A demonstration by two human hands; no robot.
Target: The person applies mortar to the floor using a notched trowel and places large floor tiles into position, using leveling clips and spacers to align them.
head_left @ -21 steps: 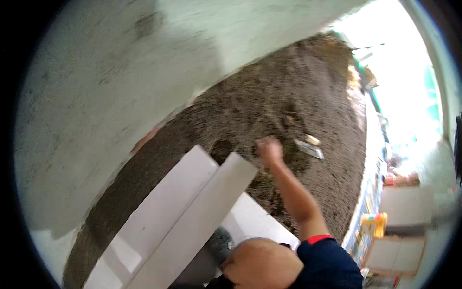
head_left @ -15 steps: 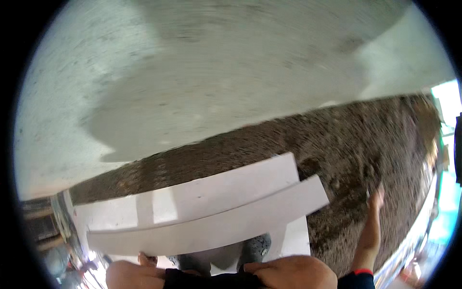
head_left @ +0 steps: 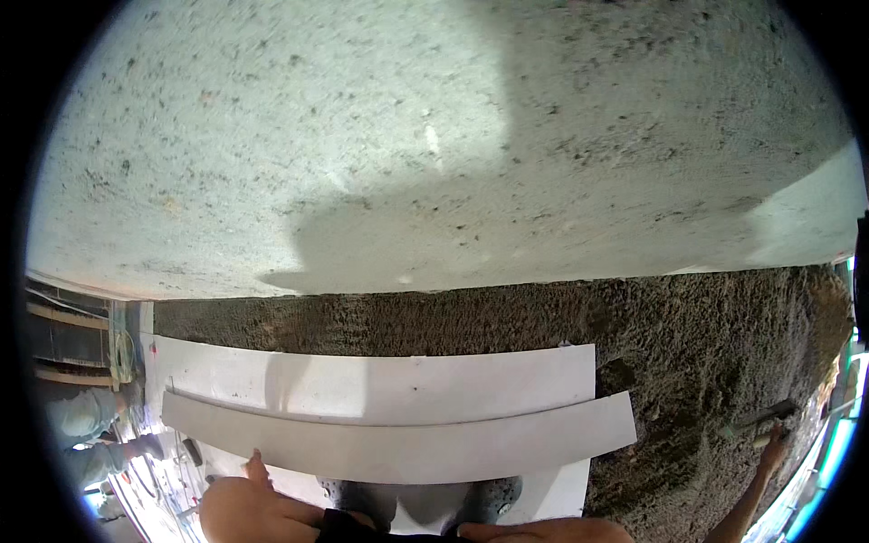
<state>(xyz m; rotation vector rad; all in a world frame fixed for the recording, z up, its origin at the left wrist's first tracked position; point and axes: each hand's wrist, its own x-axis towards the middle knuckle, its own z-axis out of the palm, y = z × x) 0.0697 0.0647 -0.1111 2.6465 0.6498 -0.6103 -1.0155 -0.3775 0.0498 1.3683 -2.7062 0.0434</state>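
Observation:
My left hand (head_left: 256, 469) grips the lower edge of a narrow white board or tile strip (head_left: 407, 448), which overlaps a wider white panel (head_left: 480, 380). At the far right my right hand (head_left: 772, 436) is closed on the handle of a trowel (head_left: 759, 418) on the dark, rough wet mortar (head_left: 688, 353). My knees and dark-shod feet are at the bottom, below the strip, with white panel showing around them.
A pale, speckled wall (head_left: 407, 181) fills the upper view above the mortar band. At the far left are another person's light-trousered legs (head_left: 86, 416), dark shelving (head_left: 68, 335) and scattered tools (head_left: 190, 452).
The view has swung round to face the wall squarely. My right hand has reached to the trowel, which lay loose on the mortar earlier, and now holds it.

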